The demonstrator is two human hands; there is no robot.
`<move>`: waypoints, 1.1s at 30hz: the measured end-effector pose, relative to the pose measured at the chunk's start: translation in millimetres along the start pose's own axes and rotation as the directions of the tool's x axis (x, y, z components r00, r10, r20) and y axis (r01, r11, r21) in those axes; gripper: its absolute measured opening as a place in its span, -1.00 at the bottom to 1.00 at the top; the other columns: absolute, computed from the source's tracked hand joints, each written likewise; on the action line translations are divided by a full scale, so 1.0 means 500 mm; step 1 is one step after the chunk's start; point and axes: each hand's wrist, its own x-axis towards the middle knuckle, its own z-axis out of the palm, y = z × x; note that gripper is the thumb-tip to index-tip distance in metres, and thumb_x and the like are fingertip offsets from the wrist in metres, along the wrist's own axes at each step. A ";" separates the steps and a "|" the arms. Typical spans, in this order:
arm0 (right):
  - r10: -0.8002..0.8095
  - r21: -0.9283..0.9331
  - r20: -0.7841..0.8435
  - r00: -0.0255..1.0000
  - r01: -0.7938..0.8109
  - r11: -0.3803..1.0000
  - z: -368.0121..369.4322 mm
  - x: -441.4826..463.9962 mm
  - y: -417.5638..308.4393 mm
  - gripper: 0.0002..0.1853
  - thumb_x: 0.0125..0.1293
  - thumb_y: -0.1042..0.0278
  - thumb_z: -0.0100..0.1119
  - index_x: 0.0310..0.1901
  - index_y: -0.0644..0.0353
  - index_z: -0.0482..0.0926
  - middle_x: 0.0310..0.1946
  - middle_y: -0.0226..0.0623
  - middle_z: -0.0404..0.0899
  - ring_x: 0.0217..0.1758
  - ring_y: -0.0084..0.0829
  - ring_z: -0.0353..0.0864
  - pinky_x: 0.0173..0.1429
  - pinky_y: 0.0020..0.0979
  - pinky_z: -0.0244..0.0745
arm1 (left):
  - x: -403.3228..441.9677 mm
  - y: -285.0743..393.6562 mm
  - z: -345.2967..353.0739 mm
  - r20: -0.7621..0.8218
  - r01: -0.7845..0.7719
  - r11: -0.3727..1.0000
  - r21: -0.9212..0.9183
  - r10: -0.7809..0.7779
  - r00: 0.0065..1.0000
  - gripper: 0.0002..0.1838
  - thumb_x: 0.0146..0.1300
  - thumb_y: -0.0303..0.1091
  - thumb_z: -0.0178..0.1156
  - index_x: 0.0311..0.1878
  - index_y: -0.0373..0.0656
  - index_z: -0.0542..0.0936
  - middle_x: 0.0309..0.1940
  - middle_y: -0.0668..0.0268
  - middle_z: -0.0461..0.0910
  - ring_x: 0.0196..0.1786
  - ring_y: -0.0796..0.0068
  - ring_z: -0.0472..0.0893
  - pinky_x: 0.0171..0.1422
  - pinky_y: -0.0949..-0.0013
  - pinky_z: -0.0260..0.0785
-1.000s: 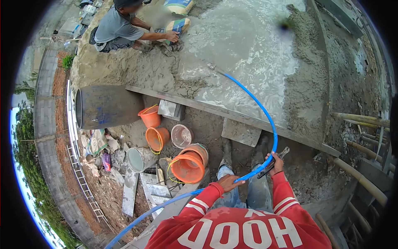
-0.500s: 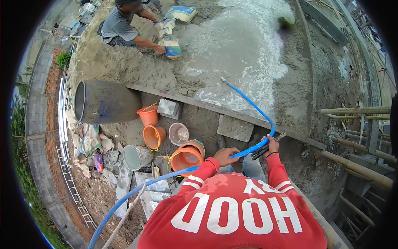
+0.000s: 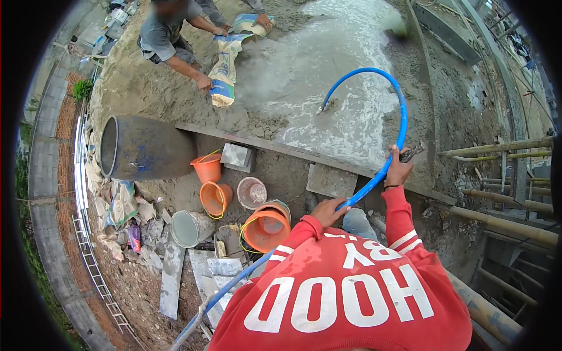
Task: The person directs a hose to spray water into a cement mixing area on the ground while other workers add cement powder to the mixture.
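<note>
A blue hose [image 3: 404, 111] runs past my red-sleeved body and arches out over the wet grey mix [image 3: 293, 82]. My right hand [image 3: 399, 169] is closed around the hose, arm stretched forward. A dark, narrow object [image 3: 413, 154] sticks out beside that hand; its kind is not clear. My left hand [image 3: 329, 212] grips the hose lower down, close to my knee. The hose's metal-looking end [image 3: 321, 109] points down close to the surface of the mix. Across from me, a co-worker [image 3: 170, 44] holds a slack cement bag [image 3: 223, 70] with both hands.
A wooden board [image 3: 263, 140] edges the mix. Left of me are orange buckets [image 3: 207, 168], a grey bucket [image 3: 186, 229] and a large dark drum [image 3: 149, 147] on its side. Bamboo poles [image 3: 506, 225] lie to the right. Another person's hand [image 3: 263, 22] touches a second bag [image 3: 249, 26].
My right hand has moved forward and right, and the hose now bends in a high loop with its end pointing down. The co-worker's bag has shifted left and hangs longer.
</note>
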 end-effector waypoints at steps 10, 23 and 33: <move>0.750 -0.194 -0.033 0.660 -0.741 0.643 -0.135 -0.169 0.335 -0.83 0.19 0.37 0.21 -0.39 0.25 0.43 -0.52 -0.15 0.60 -0.52 -0.33 0.61 -0.51 -0.39 0.47 | -0.151 -0.150 -0.043 0.120 0.339 0.926 0.169 -0.361 0.925 -0.52 0.21 0.15 0.02 -0.14 -0.07 0.62 -0.42 0.07 0.60 -0.29 0.03 0.59 -0.23 0.10 0.35; 0.279 0.052 -0.149 0.949 -0.274 0.960 -0.191 -0.073 0.061 -0.75 0.17 0.42 0.22 -0.39 0.15 0.28 -0.47 -0.20 0.56 -0.49 -0.46 0.55 -0.38 -0.46 0.46 | -0.031 -0.060 0.051 0.166 0.080 0.996 0.027 -0.083 0.983 -0.51 0.18 0.13 0.07 -0.27 -0.18 0.62 -0.54 0.06 0.54 -0.44 0.10 0.53 -0.32 0.18 0.31; 0.537 -0.176 0.010 0.843 -0.528 0.831 -0.215 -0.146 0.313 -0.74 0.12 0.56 0.20 -0.41 0.20 0.24 -0.58 -0.13 0.51 -0.60 -0.32 0.57 -0.55 -0.28 0.57 | -0.123 -0.184 0.041 0.134 0.207 0.951 0.229 -0.242 0.961 -0.49 0.20 0.12 0.06 -0.35 -0.23 0.62 -0.65 0.10 0.49 -0.54 0.20 0.51 -0.38 0.20 0.29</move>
